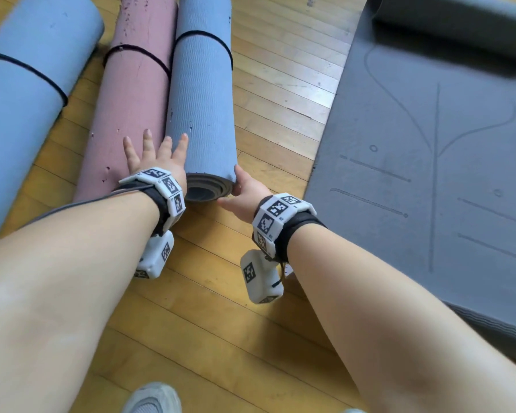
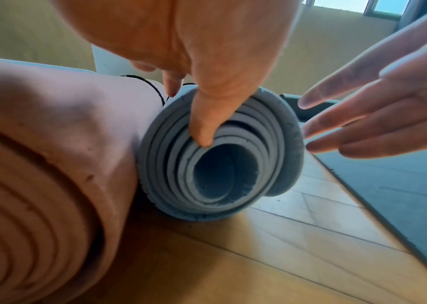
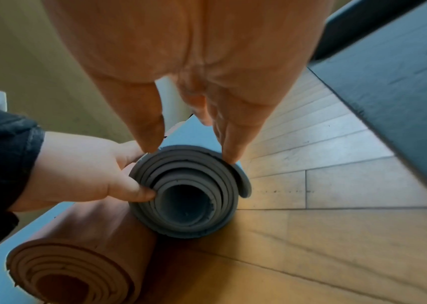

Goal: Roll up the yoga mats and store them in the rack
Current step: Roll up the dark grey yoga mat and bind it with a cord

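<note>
A blue-grey rolled mat [image 1: 203,99] lies on the wood floor, tied with a black cord [image 1: 204,33]. Its spiral end [image 2: 171,174] faces me. My left hand [image 1: 158,156] rests at the near end, with straight, spread fingers lying over this roll and the pink rolled mat [image 1: 125,99] beside it. The left thumb [image 2: 204,123] presses on the spiral layers. My right hand [image 1: 245,192] touches the right rim of the same end [image 3: 189,228] with straight fingers [image 2: 342,131] and the tip of its thumb.
A large blue rolled mat [image 1: 27,84] lies at the far left. On the right a dark grey mat [image 1: 429,174] lies flat, its far end partly rolled [image 1: 459,22]. Bare wood floor [image 1: 280,84] separates it from the rolls. A shoe [image 1: 152,397] is at the bottom.
</note>
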A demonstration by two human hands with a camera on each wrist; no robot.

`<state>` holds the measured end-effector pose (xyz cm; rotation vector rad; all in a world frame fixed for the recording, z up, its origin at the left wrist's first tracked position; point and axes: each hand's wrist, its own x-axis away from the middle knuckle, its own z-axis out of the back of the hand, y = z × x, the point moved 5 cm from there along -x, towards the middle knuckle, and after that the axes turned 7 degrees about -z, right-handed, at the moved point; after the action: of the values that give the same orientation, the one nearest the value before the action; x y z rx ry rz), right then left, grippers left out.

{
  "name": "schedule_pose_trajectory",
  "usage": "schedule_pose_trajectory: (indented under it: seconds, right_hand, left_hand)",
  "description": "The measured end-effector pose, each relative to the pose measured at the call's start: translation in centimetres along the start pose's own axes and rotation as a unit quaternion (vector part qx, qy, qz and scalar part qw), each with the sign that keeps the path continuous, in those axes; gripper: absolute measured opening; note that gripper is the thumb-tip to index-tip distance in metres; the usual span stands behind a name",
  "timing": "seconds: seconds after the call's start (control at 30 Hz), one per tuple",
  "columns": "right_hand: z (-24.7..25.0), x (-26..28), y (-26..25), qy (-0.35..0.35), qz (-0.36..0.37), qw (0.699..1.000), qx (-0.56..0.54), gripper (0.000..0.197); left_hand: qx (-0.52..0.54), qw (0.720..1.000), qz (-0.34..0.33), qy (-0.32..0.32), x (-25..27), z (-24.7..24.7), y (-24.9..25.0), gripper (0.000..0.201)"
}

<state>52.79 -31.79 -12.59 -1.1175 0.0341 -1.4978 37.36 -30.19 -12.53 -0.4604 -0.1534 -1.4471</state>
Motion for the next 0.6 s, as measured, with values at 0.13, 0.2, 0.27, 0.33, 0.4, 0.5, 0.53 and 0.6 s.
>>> schedule_pose_trajectory:
  seconds: [0.13, 0.2, 0.27, 0.33, 0.4, 0.5, 0.53, 0.6]
  right_hand:
    - [2.0, 1.9, 0.5, -0.009, 0.013, 0.997, 0.074, 0.08]
    - [3.6, 3.6, 1.4, 0.001, 0.022, 0.991, 0.132, 0.08]
    - [5.7, 6.0, 2.7, 0.012, 0.018, 0.983, 0.183, 0.08]
    - [8.0, 8.9, 4.8, 0.028, 0.008, 0.972, 0.234, 0.079]
    - [10.7, 12.2, 7.4, 0.051, -0.015, 0.96, 0.274, 0.078]
    - [14.8, 17.5, 12.3, 0.089, -0.064, 0.945, 0.308, 0.076]
    - [16.0, 19.3, 14.1, 0.098, -0.086, 0.941, 0.314, 0.077]
    - [18.0, 22.7, 17.8, 0.113, -0.122, 0.932, 0.321, 0.078]
  left_hand:
    - [0.032, 0.999, -0.007, 0.001, 0.7, -0.1, 1.7, 0.087]
    - [0.054, 0.998, -0.027, 0.003, 1.5, 0.5, 3.4, 0.087]
    - [0.072, 0.996, -0.06, 0.009, 2.7, 1.6, 5.6, 0.086]
    - [0.084, 0.991, -0.1, 0.022, 4.4, 3.2, 8.4, 0.084]
    - [0.097, 0.984, -0.145, 0.026, 6.5, 4.8, 11.6, 0.08]
    - [0.084, 0.971, -0.222, 0.031, 10.0, 6.8, 16.3, 0.075]
    - [0.068, 0.966, -0.247, 0.031, 11.1, 7.4, 17.7, 0.074]
    - [0.026, 0.956, -0.291, 0.032, 13.3, 8.6, 20.3, 0.072]
